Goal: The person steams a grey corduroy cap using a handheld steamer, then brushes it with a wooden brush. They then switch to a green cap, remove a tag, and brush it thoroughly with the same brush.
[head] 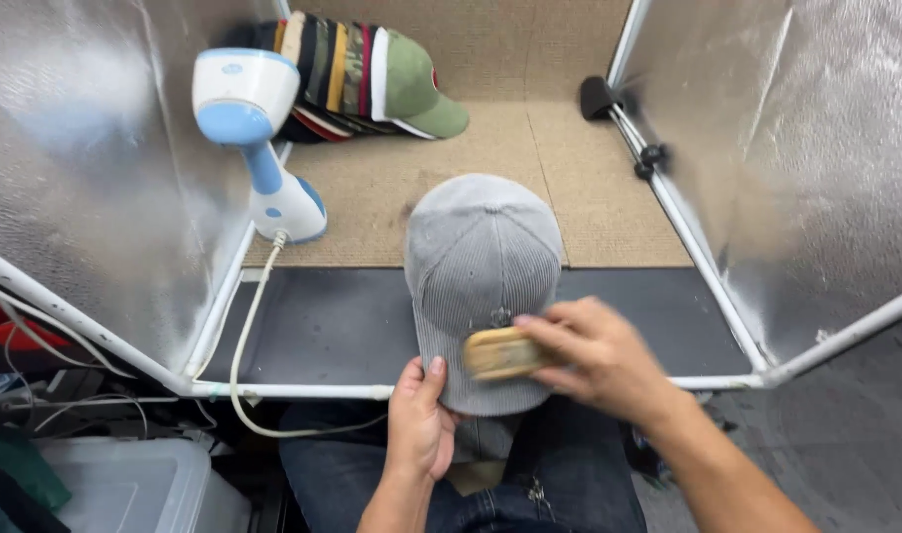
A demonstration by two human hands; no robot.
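A grey corduroy cap [481,257] sits in front of me, its brim toward my lap. My left hand [419,419] grips the brim's left edge from below. My right hand [594,355] holds a small wooden brush [500,353] pressed flat on the brim; the hand and brush are slightly blurred. The brush's bristles are hidden against the fabric.
A white and blue handheld steamer [254,138] stands at the left, its cord [242,355] trailing down to the front. A row of stacked caps [362,74] lies at the back on tan carpet. Silver reflective panels [76,168] on a white frame wall both sides.
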